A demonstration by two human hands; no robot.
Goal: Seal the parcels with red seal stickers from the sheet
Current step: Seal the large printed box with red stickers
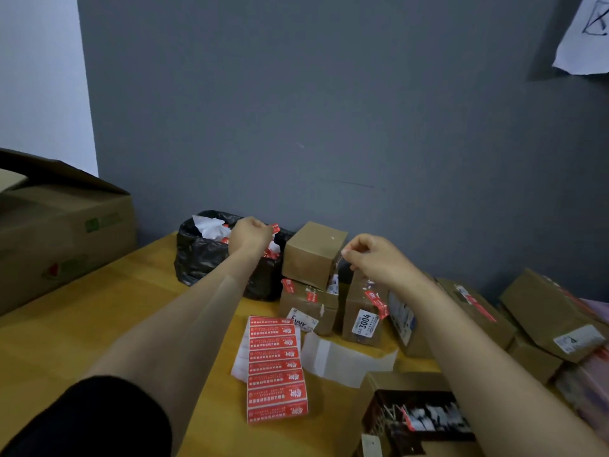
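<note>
Head view, L hand (250,237) over black bin bag (204,255) pinching a red sticker (275,228), R hand (372,258) fingers curled just above parcel (355,300) w/ 3004 label, can't tell if gripping anything, sticker sheet (276,367) flat on yellow table (99,318) btw both arms, near the parcel.

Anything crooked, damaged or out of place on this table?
Mildly. The top box sits skewed on the parcel beneath it, edges not lined up. The red sticker on the parcel marked 3004 runs slanted across its corner. A loose strip of white backing paper lies beside the sticker sheet.
</note>
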